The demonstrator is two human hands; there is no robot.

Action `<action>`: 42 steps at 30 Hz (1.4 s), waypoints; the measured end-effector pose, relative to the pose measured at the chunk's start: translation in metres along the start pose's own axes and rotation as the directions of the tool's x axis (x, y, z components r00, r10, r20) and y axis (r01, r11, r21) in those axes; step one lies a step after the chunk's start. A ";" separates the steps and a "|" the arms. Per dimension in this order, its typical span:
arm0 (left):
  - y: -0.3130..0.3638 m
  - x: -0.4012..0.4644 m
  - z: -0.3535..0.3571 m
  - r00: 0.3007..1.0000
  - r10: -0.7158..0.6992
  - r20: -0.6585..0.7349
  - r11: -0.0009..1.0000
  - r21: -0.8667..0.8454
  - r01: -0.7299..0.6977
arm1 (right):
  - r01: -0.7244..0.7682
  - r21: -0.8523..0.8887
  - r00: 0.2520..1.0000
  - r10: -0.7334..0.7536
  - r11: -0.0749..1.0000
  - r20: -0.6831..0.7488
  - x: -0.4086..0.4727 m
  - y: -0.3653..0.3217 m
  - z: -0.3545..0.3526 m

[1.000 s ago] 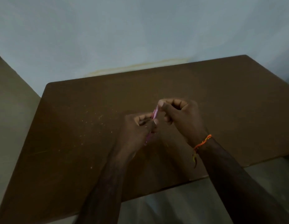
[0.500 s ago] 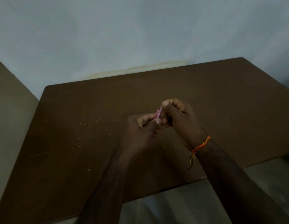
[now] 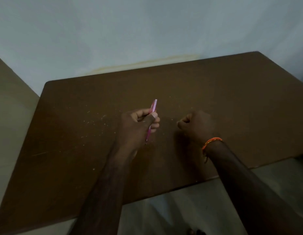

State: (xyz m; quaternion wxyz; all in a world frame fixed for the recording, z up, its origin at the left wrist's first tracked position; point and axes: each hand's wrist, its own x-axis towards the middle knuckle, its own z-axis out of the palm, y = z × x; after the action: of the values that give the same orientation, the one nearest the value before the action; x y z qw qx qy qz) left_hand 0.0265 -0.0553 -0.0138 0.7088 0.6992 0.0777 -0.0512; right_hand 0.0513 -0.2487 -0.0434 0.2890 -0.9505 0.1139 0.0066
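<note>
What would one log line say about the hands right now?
left hand: grips pink pen, tip down | right hand: curled, apart from pen, nothing seen in it | table: brown, pale specks

Pen (image 3: 153, 106) left of right hand (image 3: 196, 126)

A scuffed brown table (image 3: 232, 99) stands against a pale, yellow-stained wall (image 3: 147, 31) on a grey floor (image 3: 181, 209), dimly lit.
</note>
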 end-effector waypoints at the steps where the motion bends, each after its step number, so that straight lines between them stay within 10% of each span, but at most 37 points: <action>1: -0.001 0.000 0.000 1.000 -0.005 0.001 1.000 0.004 0.005 | -0.009 -0.025 1.000 0.009 1.000 0.014 0.000 0.001 0.006; 20: -0.010 0.006 0.002 0.999 0.016 -0.040 0.999 0.047 -0.014 | -0.097 0.155 0.995 0.102 0.983 -0.020 -0.002 -0.003 -0.001; 27: -0.011 0.008 0.004 0.994 0.069 -0.089 0.998 0.011 -0.069 | 0.198 0.575 0.930 -0.338 0.794 0.147 -0.024 -0.034 -0.015; 36: -0.008 0.008 0.001 0.990 0.089 -0.112 0.994 -0.051 -0.096 | 0.212 0.613 0.949 -0.309 0.761 0.055 -0.036 -0.044 -0.001; 42: -0.012 0.014 -0.017 0.966 0.030 -0.256 0.999 -0.008 -0.033 | 0.096 0.275 0.993 -0.112 0.957 0.043 -0.024 -0.039 0.019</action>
State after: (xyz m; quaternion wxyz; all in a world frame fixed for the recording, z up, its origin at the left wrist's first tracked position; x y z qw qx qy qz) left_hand 0.0371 -0.0382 -0.0286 0.6980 0.6966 0.1574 0.0512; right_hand 0.0380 -0.2015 -0.0356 0.4200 -0.9059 0.0550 0.0032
